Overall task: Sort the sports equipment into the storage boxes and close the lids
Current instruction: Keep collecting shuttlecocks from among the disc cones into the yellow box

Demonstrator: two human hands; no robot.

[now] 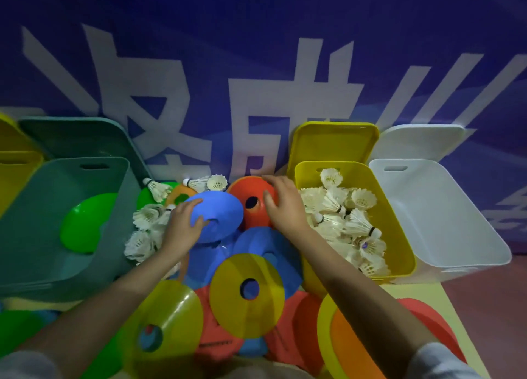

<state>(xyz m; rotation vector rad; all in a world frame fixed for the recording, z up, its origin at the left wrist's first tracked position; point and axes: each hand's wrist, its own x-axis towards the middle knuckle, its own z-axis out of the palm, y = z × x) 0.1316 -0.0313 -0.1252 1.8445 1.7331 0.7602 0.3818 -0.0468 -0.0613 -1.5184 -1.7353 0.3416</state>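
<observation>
- Fingers of the left hand (182,224) curl over the rim of a blue plastic disc cone (216,216), thumb near its centre hole; the cone is tilted, lifted off the pile.
- Right hand (281,204) spreads over an orange-red plastic disc cone (251,201), fingertips hooked on its far rim, thumb by the hole. Grip looks loose.
- Both cones sit at the back of the heap, between the teal plastic storage box (42,236) and the yellow plastic storage box (399,253).
- Teal box: one green disc cone (82,224) inside. Yellow box: full of white feather shuttlecocks (342,216). White plastic storage box (456,230) beyond it holds nothing visible. All three lids stand open.
- Loose shuttlecocks (145,230) lie against the teal box's near wall, under the left wrist.
- Risk: dragging the blue cone sideways may crush or scatter those feathers.
- Risk: stacked cones (248,293) nearer the person could slide if the back ones are pulled out.
</observation>
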